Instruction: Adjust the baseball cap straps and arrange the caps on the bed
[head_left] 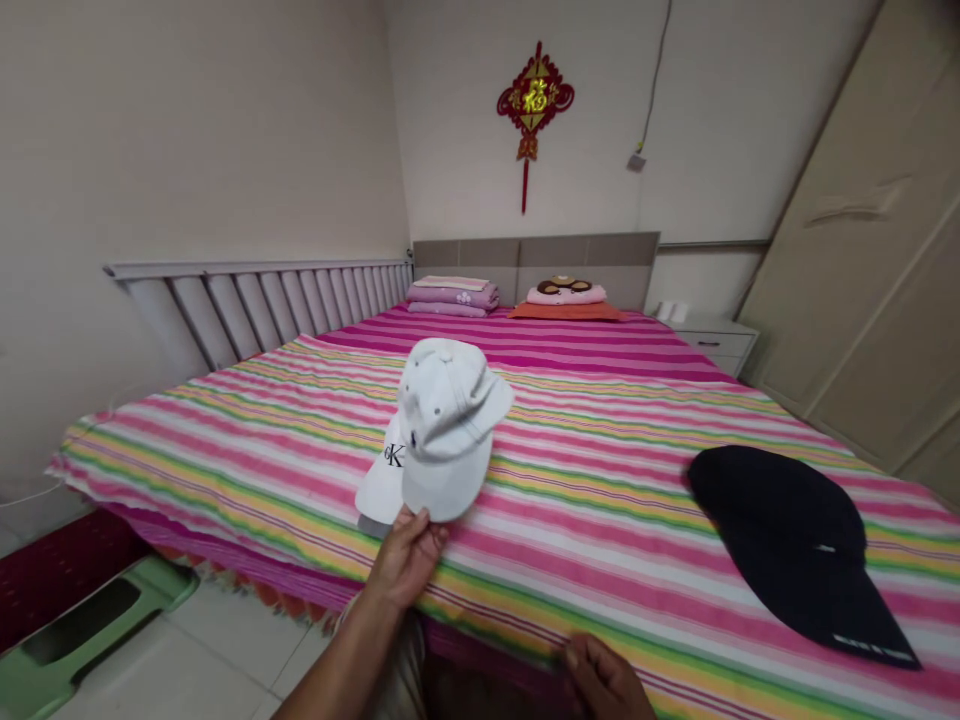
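Head view, pale cap: centre of the frame; the pale cap [446, 395] is soft cloth, with a rounded, stitched crown, small eyelets and a curved brim tilted down.
Left hand: the left hand [411, 560], below centre, pinches the pale cap's brim edge between thumb and fingers.
CK cap: the white CK cap [377, 488] sits just left of the pale cap and partly behind it; whether the hand also grips it, I cannot tell.
Right hand: the right hand [606, 682], bottom of the frame, has its fingers curled close together near the cloth's front edge; whether they hold anything, I cannot tell.
Black cap: the black cap [784, 530], lower right, is smooth and dark, its long brim pointing to the lower right corner.
Lettering: "CK" in dark letters on the CK cap; a small dark mark on the pale cap; white print on the black cap's brim, too small to read; a gold "福" on the red ornament [535, 97], upper middle.
Bedspread: the bedspread [592, 560] is flat woven-looking cloth in pink, white, yellow and green stripes.
Edges and room: a wide striped stretch separates the black cap from the pale cap; the slatted rail [277, 300] bounds the bed at left, the headboard [592, 262] at the back.
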